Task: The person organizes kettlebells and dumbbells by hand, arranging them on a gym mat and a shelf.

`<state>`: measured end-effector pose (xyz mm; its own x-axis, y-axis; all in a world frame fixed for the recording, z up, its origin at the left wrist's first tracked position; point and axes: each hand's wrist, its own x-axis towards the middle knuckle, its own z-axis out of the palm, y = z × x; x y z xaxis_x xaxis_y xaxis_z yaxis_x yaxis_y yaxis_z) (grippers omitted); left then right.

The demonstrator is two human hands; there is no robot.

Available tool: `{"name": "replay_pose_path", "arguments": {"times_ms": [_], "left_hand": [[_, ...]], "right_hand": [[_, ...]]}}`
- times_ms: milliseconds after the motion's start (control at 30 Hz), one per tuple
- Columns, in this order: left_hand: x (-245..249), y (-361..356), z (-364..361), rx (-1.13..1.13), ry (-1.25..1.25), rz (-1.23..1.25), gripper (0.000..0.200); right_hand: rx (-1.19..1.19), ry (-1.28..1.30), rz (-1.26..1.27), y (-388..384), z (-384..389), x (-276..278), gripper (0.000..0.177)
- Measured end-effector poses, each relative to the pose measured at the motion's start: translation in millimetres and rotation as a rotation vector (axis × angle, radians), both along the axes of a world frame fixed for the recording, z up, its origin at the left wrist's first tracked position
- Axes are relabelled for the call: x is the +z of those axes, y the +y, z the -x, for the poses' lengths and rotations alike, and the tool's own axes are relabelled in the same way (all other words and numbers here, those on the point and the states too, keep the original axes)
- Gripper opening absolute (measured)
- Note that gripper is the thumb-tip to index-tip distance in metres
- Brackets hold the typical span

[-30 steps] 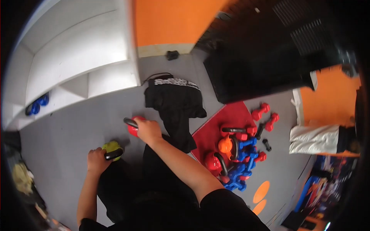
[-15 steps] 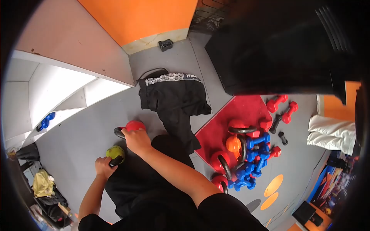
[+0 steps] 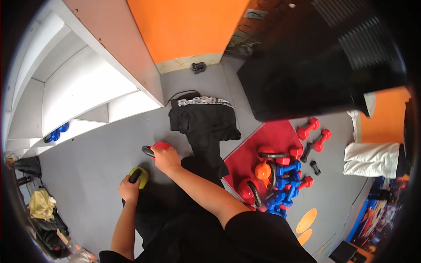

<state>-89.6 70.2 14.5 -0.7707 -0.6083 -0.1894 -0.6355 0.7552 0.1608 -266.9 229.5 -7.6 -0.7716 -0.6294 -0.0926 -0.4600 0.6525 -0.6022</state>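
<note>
My left hand (image 3: 129, 191) grips the black handle of a yellow-green kettlebell (image 3: 141, 176) just above the grey floor. A little further ahead, my right hand (image 3: 166, 158) is closed over a red kettlebell (image 3: 159, 145); its black handle sticks out to the left. Both weights are in front of my dark-clothed legs. My right forearm crosses the middle of the view.
White shelving (image 3: 79, 87) stands at the left with blue dumbbells (image 3: 57, 133) in a low compartment. Black clothing (image 3: 204, 125) lies ahead. A red mat (image 3: 263, 142) at the right carries several kettlebells and dumbbells (image 3: 280, 175). A large black machine (image 3: 307, 65) stands behind it.
My head has shifted, so the shelving and floor sit differently in view. Both hands keep their grips; the two kettlebells have drawn a little closer together and nearer my legs.
</note>
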Motion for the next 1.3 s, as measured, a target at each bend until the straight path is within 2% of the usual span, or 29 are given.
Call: {"name": "replay_pose_path", "arguments": {"times_ms": [67,133,200,267,300,367,533,600,667,733,800,833,1000,1067,1133,1200,1267,1300], "left_hand": [[3,12,4,0.239,-0.005,0.08,0.036],[4,11,1,0.189,0.006,0.054,0.036],[2,10,-8,0.195,0.002,0.038,0.04],[-3,2,-15,0.138,0.029,0.029,0.042],[-7,-4,-23,0.076,0.076,-0.039,0.04],[-16,-18,-36,-0.004,0.103,-0.198,0.036],[-15,-5,-55,-0.033,0.194,-0.294,0.032],[-19,1,-67,-0.035,0.18,-0.288,0.031],[-27,13,-79,-0.195,0.275,-0.17,0.031],[-15,30,-82,-0.213,0.222,-0.117,0.029],[-8,39,-90,-0.432,0.021,-0.077,0.028],[-13,41,-96,-0.506,0.059,-0.053,0.029],[-8,54,-108,-0.626,-0.143,0.106,0.034],[-6,59,-109,-0.679,-0.191,0.114,0.037],[-8,63,-112,-0.654,-0.231,0.136,0.039],[-14,64,-116,-0.662,-0.17,0.189,0.037],[-15,65,-118,-0.657,-0.118,0.159,0.036],[-14,63,-124,-0.672,-0.122,0.165,0.035]], "right_hand": [[-0.043,0.004,0.02,3,-4,0,0.022],[-0.066,0.016,0.116,7,-4,5,0.025],[-0.061,-0.031,0.071,19,-14,15,0.026],[-0.098,-0.093,0.138,26,-24,13,0.023],[-0.114,-0.076,0.14,33,-32,13,0.023],[-0.114,-0.204,0.192,46,-52,11,0.023],[-0.003,-0.168,0.097,42,-87,4,0.026],[0.043,-0.064,0.062,43,-110,1,0.028],[0.054,-0.146,0.032,46,-119,1,0.03],[0.045,-0.163,0.006,43,-116,-7,0.03],[0.043,-0.181,0.0,41,-117,-14,0.031],[0.022,-0.199,0.016,40,-118,-15,0.029],[-0.03,-0.174,0.083,44,-104,-12,0.03],[-0.216,-0.349,0.226,42,-97,-11,0.033],[-0.292,-0.417,0.318,43,-85,-10,0.038],[-0.486,-0.589,0.616,38,-64,-17,0.026],[-0.778,-1.098,0.8,37,-23,-46,0.014],[-0.842,-1.309,1.031,51,-19,-40,0.016]]}}
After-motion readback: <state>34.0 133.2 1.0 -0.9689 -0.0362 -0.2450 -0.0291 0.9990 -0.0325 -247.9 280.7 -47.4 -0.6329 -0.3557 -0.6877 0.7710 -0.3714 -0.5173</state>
